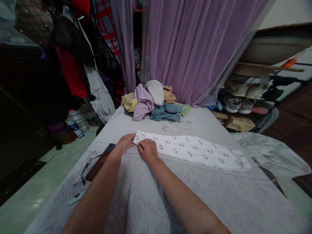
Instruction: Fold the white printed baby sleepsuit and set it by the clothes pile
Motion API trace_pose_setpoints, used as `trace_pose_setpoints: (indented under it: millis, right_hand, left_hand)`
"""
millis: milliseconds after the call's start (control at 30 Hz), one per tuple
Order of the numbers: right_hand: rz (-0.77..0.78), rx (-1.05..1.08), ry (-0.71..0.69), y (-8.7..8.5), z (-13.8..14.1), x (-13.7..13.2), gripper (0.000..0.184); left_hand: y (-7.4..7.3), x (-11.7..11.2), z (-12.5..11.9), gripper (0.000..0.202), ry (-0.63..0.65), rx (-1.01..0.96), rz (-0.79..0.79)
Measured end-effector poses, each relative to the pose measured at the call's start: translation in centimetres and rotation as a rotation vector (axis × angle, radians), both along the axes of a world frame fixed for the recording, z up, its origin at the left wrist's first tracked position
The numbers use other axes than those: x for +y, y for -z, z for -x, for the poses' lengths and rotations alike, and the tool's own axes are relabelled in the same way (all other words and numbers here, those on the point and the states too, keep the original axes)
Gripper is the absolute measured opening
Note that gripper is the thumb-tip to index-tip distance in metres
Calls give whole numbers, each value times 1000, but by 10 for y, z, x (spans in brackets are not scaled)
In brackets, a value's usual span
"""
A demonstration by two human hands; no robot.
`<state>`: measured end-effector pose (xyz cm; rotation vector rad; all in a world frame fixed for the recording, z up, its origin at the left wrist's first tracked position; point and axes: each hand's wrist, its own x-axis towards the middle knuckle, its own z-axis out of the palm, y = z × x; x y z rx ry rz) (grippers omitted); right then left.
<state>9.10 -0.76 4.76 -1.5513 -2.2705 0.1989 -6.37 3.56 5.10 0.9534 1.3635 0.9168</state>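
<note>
Left hand (127,143) pinches printed cloth (192,151) at one end; right hand (148,149) touches near edge, closure cannot tell. Left of grip: blue-white bottle (74,127), label too small to read.

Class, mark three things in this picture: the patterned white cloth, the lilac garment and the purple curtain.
Patterned white cloth (189,149), head view: middle of its printed surface.
Lilac garment (142,101), head view: middle of its bunched fabric.
Purple curtain (195,50), head view: the hanging folds of its wide panel.

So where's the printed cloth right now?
In the head view, the printed cloth lies mostly right of centre, its left end at the left hand and right hand, nearer the camera than the clothes pile.
</note>
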Motion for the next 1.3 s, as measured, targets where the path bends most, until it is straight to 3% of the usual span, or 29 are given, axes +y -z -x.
trace_pose_setpoints:
  millis: [233,400,633,900,1067,1200,1300]
  right_hand:
    - [2,98,-39,3,-1,-4,20]
    - [-19,288,-124,9,-15,-24,20]
    - [-31,536,-40,20,-50,-41,25]
    - [259,971,171,30,-69,-10,31]
    - [414,1273,261,24,-86,-14,44]
    - [323,1220,283,18,-111,-26,39]
    - [151,1026,266,14,-136,-37,32]
  left_hand:
    - [-1,-2,1,32,40,-50,-17]
    - [-1,-6,-3,34,4,-48,-15]
    - [1,-3,-10,40,-69,28,17]
    - [-7,-8,-22,44,-125,70,-28]
    - [-14,-9,-48,41,-84,125,-90]
    - [-18,-8,-72,33,-67,238,-169]
    - [-16,-12,-83,23,-88,492,-297]
